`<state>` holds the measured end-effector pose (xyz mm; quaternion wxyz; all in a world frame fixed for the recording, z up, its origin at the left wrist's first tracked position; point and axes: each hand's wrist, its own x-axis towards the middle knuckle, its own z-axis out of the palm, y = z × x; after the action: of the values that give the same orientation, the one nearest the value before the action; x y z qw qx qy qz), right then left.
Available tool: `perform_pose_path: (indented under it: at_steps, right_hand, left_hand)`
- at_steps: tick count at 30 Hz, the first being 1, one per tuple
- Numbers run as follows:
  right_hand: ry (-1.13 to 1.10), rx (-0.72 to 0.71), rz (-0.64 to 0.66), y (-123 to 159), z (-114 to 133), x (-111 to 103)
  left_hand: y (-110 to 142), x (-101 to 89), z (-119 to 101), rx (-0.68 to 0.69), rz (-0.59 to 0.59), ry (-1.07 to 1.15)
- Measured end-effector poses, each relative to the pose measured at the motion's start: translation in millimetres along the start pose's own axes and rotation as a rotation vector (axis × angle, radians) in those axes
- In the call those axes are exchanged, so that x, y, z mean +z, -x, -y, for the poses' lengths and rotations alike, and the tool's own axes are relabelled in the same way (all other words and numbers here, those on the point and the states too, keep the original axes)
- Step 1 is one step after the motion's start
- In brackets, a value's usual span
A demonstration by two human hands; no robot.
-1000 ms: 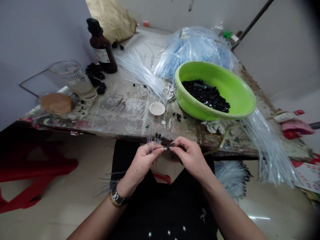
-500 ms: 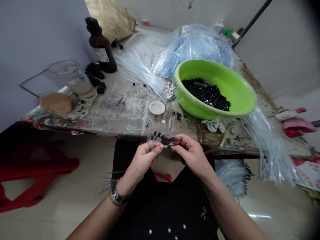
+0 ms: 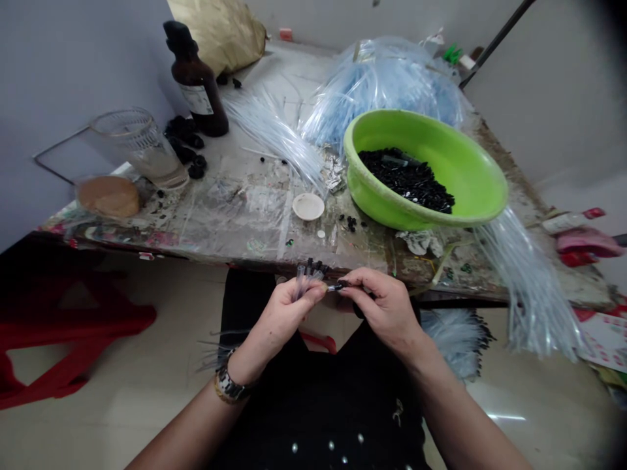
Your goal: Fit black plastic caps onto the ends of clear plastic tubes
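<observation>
My left hand (image 3: 284,313) is closed round a small bunch of thin clear tubes (image 3: 306,279), several tipped with black caps. One tube points sideways toward my right hand (image 3: 385,307), whose fingertips pinch a small black cap (image 3: 341,284) at that tube's end. Both hands are held just below the front edge of the table (image 3: 245,222), over my lap. A watch sits on my left wrist.
A green bowl (image 3: 470,189) of small black caps stands on the right of the table. Heaps of clear tubes (image 3: 382,85) lie behind it and hang off the right edge. A brown bottle (image 3: 196,85), a glass jar (image 3: 140,147), a white lid (image 3: 308,206) and loose caps lie at left.
The hands have stayed together at the tube's end, shifting slightly right. The view has tilted a little; nothing on the table has moved.
</observation>
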<state>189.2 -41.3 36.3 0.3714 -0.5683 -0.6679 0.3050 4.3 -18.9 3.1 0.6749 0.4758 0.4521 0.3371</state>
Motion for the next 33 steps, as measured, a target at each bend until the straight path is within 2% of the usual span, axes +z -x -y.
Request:
perform_pose_path:
  at_steps: [8, 16, 25, 33]
  right_hand:
    - [-0.019, 0.040, -0.007, 8.3, -2.2, 7.5]
    - [-0.059, 0.061, -0.039, 16.5, -2.6, 17.5]
    - [-0.078, 0.149, -0.027, 18.8, -8.4, 20.3]
    - [-0.270, 0.319, -0.028, 5.3, -13.9, 7.0]
  left_hand:
    - [1.9, 4.7, -3.9, -0.028, 0.016, 0.028]
    - [3.0, 10.0, 3.8, -0.081, -0.007, 0.105]
    - [2.7, 15.8, 4.3, -0.159, -0.021, 0.100]
    - [-3.5, 11.3, -1.6, -0.159, 0.085, 0.136]
